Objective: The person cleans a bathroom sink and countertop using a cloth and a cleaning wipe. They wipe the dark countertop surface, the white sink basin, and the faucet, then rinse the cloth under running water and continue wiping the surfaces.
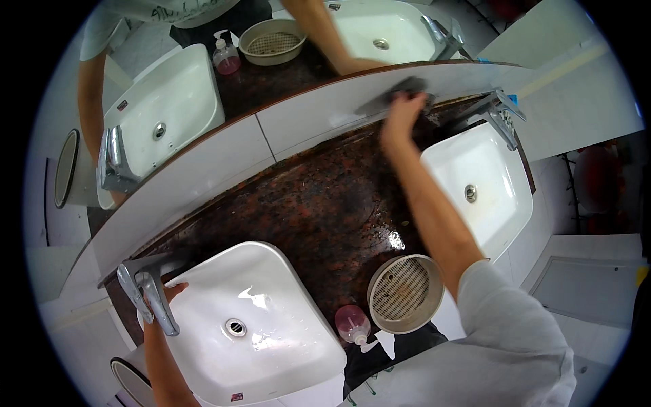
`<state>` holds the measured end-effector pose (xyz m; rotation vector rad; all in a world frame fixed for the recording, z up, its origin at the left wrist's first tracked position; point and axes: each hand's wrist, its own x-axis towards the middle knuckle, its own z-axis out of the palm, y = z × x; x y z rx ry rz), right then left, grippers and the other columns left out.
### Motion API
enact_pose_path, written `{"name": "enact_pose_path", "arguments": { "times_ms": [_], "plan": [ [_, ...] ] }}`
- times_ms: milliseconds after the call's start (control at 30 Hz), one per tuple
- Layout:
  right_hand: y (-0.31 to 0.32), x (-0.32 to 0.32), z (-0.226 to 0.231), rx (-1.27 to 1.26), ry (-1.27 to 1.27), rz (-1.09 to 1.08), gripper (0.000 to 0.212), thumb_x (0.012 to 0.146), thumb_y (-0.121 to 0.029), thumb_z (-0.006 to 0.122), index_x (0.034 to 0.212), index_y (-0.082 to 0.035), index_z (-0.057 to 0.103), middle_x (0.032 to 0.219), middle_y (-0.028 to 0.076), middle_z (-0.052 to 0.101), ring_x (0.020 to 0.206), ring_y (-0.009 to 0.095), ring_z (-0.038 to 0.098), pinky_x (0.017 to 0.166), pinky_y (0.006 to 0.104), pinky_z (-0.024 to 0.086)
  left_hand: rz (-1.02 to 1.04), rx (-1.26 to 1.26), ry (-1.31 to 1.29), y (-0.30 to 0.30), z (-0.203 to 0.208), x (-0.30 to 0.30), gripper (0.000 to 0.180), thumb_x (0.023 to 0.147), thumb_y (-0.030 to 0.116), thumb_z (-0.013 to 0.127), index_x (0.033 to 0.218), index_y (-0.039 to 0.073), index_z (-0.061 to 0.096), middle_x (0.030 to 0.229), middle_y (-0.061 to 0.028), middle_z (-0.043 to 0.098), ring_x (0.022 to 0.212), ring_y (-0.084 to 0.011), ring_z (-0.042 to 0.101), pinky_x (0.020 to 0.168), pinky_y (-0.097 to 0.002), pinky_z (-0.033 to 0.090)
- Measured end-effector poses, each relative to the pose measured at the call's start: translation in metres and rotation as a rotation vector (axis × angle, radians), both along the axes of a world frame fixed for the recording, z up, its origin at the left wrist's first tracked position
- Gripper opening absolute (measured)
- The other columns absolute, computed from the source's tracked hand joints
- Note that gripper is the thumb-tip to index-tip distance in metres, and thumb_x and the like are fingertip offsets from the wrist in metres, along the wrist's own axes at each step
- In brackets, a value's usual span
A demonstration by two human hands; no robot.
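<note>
My right hand (407,112) is stretched out to the white tiled strip (325,108) under the mirror. It is closed on a dark grey cloth (409,86), pressed against the tile; both are smeared by motion, and the cloth's exact shape is blurred. At the far left corner of the left white sink (291,298), my left hand (174,292) rests on the rim with its fingers stretched out. The chrome tap (152,298) hides part of that hand. Between the sinks, the dark red-brown stone counter (305,197) has wet spots.
A round beige strainer basket (405,293) and a pump bottle of pink soap (352,324) stand at the counter's near edge. On the right is a second sink (502,203) with its chrome tap (498,115). The mirror (271,74) reflects the basins and my arms.
</note>
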<state>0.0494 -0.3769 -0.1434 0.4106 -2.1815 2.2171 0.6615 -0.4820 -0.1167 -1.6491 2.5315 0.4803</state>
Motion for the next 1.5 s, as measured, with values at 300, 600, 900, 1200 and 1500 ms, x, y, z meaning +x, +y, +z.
{"name": "enact_pose_path", "arguments": {
  "times_ms": [300, 600, 900, 1200, 1500],
  "plan": [
    [0.012, 0.094, -0.031, 0.828, 1.251, 0.882, 0.07, 0.073, -0.013, 0.064, 0.139, -0.022, 0.041, 0.116, 0.009, 0.06, 0.077, 0.028, 0.066, 0.069, 0.0433, 0.049, 0.121, 0.288, 0.029, -0.015, -0.002, 0.003, 0.059, 0.066, 0.019, 0.085, 0.116, 0.002, 0.058, 0.104, -0.0129, 0.068, 0.091, -0.0244, 0.064, 0.084, -0.036, 0.052],
    [0.103, -0.141, -0.016, 1.529, 0.987, 0.726, 0.04, 0.086, -0.017, 0.051, 0.126, -0.017, 0.056, 0.088, 0.019, 0.067, 0.081, 0.033, 0.066, 0.074, 0.0455, 0.051, 0.125, 0.312, -0.026, -0.018, -0.012, 0.003, 0.055, 0.066, 0.023, 0.086, 0.111, 0.001, 0.063, 0.101, -0.0138, 0.068, 0.089, -0.0253, 0.065, 0.083, -0.0365, 0.052],
    [-0.003, 0.072, -0.01, 0.938, 1.055, 1.569, 0.042, 0.083, -0.02, 0.052, 0.123, -0.009, 0.055, 0.137, 0.008, 0.049, 0.098, 0.032, 0.063, 0.082, 0.0428, 0.051, 0.159, 0.322, 0.035, -0.017, -0.014, 0.011, 0.047, 0.068, 0.018, 0.084, 0.108, 0.001, 0.065, 0.099, -0.014, 0.069, 0.086, -0.0237, 0.066, 0.079, -0.036, 0.053],
    [0.072, -0.12, 0.029, 1.395, 0.534, 0.894, 0.036, 0.084, -0.012, 0.056, 0.118, -0.016, 0.065, 0.111, 0.011, 0.067, 0.097, 0.027, 0.065, 0.088, 0.0374, 0.05, 0.174, 0.296, 0.034, -0.009, 0.01, -0.001, 0.046, 0.067, 0.02, 0.085, 0.106, 0.003, 0.066, 0.102, -0.0131, 0.069, 0.09, -0.0253, 0.065, 0.082, -0.0371, 0.052],
    [0.055, -0.092, 0.026, 1.15, 0.568, 0.842, 0.032, 0.075, -0.003, 0.056, 0.104, -0.009, 0.069, 0.102, 0.011, 0.069, 0.095, 0.027, 0.065, 0.087, 0.0377, 0.05, 0.09, 0.368, 0.08, -0.006, 0.01, 0.008, 0.066, 0.065, 0.024, 0.086, 0.119, 0.001, 0.057, 0.112, -0.0161, 0.065, 0.1, -0.0282, 0.062, 0.09, -0.0378, 0.048]
  ]
}}
